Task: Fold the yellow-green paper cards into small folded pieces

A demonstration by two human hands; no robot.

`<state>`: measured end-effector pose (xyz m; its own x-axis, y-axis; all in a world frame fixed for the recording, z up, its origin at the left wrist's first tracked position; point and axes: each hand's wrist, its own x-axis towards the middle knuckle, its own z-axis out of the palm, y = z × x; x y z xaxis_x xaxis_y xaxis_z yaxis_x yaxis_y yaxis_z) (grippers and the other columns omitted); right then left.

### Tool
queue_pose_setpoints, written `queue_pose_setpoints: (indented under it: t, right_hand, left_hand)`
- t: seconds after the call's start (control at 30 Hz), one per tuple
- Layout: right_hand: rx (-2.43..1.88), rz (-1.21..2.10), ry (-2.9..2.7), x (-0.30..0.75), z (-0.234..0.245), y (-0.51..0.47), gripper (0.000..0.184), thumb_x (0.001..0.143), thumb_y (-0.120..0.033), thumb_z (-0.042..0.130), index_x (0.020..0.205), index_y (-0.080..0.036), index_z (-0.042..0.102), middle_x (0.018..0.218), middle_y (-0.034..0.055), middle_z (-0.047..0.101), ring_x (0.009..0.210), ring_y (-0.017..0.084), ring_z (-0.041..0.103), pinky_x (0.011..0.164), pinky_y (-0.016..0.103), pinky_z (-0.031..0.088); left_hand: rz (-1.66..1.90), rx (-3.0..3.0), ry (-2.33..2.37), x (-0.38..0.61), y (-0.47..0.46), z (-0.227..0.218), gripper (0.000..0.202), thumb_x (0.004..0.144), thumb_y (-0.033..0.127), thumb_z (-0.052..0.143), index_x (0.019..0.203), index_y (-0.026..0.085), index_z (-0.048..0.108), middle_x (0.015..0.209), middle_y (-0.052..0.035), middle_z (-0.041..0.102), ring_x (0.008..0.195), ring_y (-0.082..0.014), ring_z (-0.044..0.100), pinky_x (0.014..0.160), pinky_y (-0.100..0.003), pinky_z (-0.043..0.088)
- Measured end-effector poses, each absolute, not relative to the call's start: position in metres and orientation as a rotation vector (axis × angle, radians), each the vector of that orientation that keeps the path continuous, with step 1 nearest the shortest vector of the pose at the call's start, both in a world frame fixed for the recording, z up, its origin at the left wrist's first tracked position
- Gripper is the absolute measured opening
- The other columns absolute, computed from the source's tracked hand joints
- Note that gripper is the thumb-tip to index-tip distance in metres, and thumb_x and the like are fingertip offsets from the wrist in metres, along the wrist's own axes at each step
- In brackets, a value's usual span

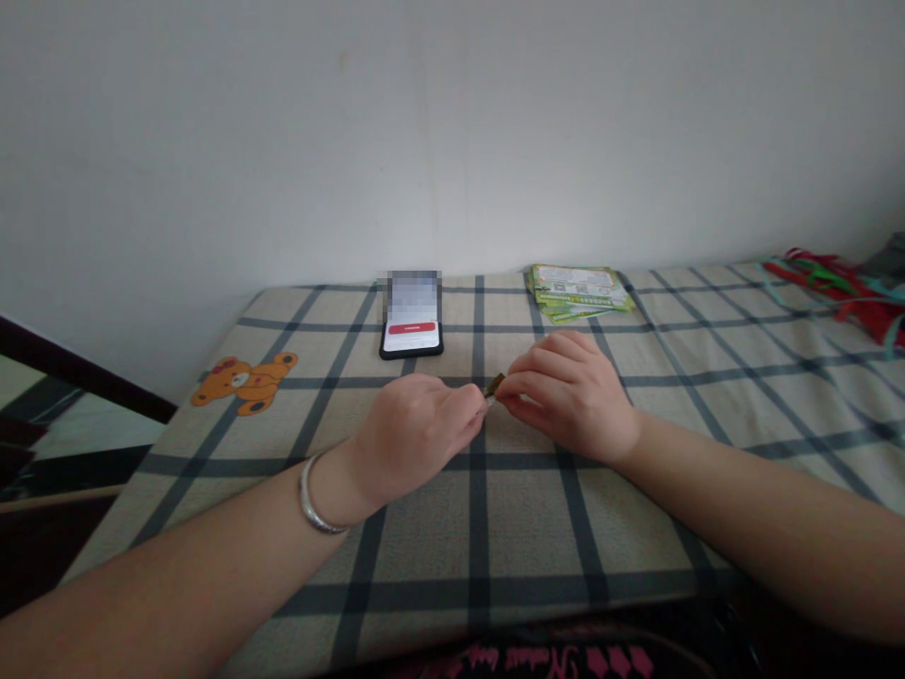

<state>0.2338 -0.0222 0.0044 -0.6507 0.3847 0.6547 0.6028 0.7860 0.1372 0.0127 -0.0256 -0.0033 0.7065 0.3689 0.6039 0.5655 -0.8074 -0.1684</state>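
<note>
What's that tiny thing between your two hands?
A small gold-green strip, pinched by the left hand and right hand, shows in the head view.

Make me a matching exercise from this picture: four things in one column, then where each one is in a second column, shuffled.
Things:
1. Phone
2. Stack of green printed cards
3. Silver bangle
4. Red and green ribbons

Places:
A. Far right corner of the checked cover
B. Around the left wrist
C. Ahead of the right hand
D. Ahead of the left hand

Pairs: 1-D, 2-C, 3-B, 4-A
</note>
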Motion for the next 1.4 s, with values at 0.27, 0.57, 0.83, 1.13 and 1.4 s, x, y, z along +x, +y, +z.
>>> queue_pose_setpoints:
  t: [0.27,0.57,0.83,1.13,1.4]
  right_hand:
    - [-0.757,-0.601,-2.336,0.2338,0.0054,-0.0224,0.014,0.092,-0.031,0.058,0.085,-0.022,0.065,0.081,-0.0002,0.068,0.077,0.018,0.049,0.07,0.033,0.034]
    - [-0.774,-0.528,-2.371,0.2351,0.0044,-0.0221,0.013,0.093,-0.029,0.056,0.086,-0.022,0.065,0.082,-0.0004,0.066,0.078,0.017,0.049,0.071,0.032,0.035]
    - [-0.762,-0.52,-2.391,0.2352,0.0044,-0.0212,0.015,0.093,-0.029,0.055,0.086,-0.022,0.066,0.082,0.0006,0.066,0.077,0.018,0.047,0.07,0.033,0.035]
    - [-0.765,-0.502,-2.409,0.2312,0.0042,-0.0246,0.014,0.094,-0.025,0.054,0.089,-0.022,0.067,0.081,0.0006,0.065,0.076,0.018,0.047,0.069,0.033,0.034]
    - [-0.826,-0.429,-2.311,0.2355,0.0015,-0.0208,0.016,0.092,-0.032,0.058,0.082,-0.021,0.066,0.08,0.0023,0.064,0.076,0.017,0.051,0.068,0.032,0.036]
  left_hand:
    - [-0.806,-2.572,-0.728,0.0141,-0.0258,-0.002,0.026,0.094,0.021,0.046,0.07,0.017,0.055,0.058,-0.0013,0.061,0.055,-0.0176,0.061,0.051,-0.029,0.045]
    - [-0.773,-2.601,-0.677,0.013,-0.0247,-0.0001,0.022,0.093,0.018,0.049,0.073,0.017,0.056,0.061,-0.0011,0.062,0.059,-0.0176,0.061,0.056,-0.029,0.046]
    - [-0.789,-2.656,-0.913,0.0137,-0.0239,0.0,0.008,0.087,0.024,0.06,0.091,0.018,0.057,0.077,-0.0015,0.07,0.066,-0.0194,0.067,0.058,-0.03,0.047]
    - [-0.826,-2.65,-0.875,0.015,-0.0236,-0.0006,0.003,0.088,0.02,0.057,0.088,0.017,0.057,0.076,-0.0027,0.07,0.066,-0.0197,0.067,0.058,-0.03,0.047]
    - [-0.822,-2.651,-0.909,0.0141,-0.0243,-0.0018,0.007,0.089,0.022,0.057,0.084,0.017,0.058,0.071,-0.001,0.068,0.064,-0.0174,0.065,0.058,-0.028,0.045]
